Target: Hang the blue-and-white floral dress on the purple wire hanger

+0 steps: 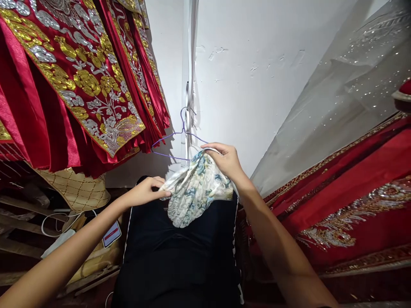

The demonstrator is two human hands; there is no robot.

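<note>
A white cloth piece with a blue and green floral print point(195, 192) is bunched and draped between my two hands, above a dark garment in my lap. My left hand point(147, 191) pinches its left edge between thumb and fingers. At its upper right edge, my right hand point(226, 160) grips the fabric, thumb underneath. Just behind the cloth is a thin purple hanger point(170, 134), its hook beside a pale vertical strip on the wall. The hanger's right end disappears behind the cloth and my right hand, so I cannot tell whether my fingers touch it.
Red garments with gold and silver embroidery point(93, 81) hang at the left. More red beaded fabric point(346, 205) and a sheer glittery white cloth point(321, 98) line the right. A phone point(112, 234) lies at lower left near a white cable point(48, 233). A white wall point(244, 85) stands ahead.
</note>
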